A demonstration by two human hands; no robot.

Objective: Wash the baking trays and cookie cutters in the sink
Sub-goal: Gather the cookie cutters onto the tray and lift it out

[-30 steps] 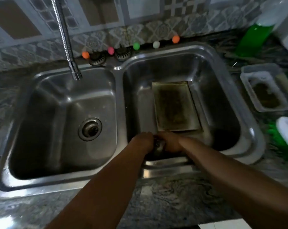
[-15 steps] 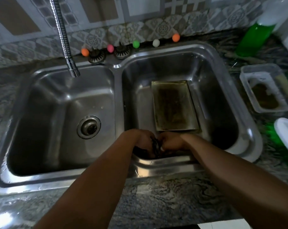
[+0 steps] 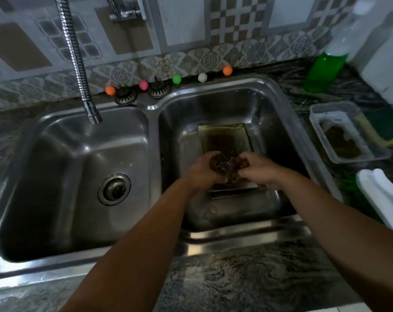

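Observation:
A greasy rectangular baking tray [image 3: 222,137] lies flat on the floor of the right sink basin [image 3: 267,113]. Above its near end both hands meet. My left hand [image 3: 202,171] grips a bunch of dark metal cookie cutters [image 3: 224,165], fingers curled round them. My right hand [image 3: 258,168] pinches the same bunch from the right side. The cutters' exact shapes are hard to make out in the dim light. The tray's near edge is hidden behind my hands.
The left basin [image 3: 78,176] holds only its drain [image 3: 114,189], under the flexible tap spout [image 3: 92,113]. A green soap bottle [image 3: 324,68], a plastic tub with a sponge [image 3: 346,136] and a white cloth [image 3: 382,194] sit on the right counter. Small coloured balls [image 3: 176,79] line the back rim.
Both hands have lifted from the near wall of the right basin and moved away from me, carrying the cookie cutters up over the tray's near end.

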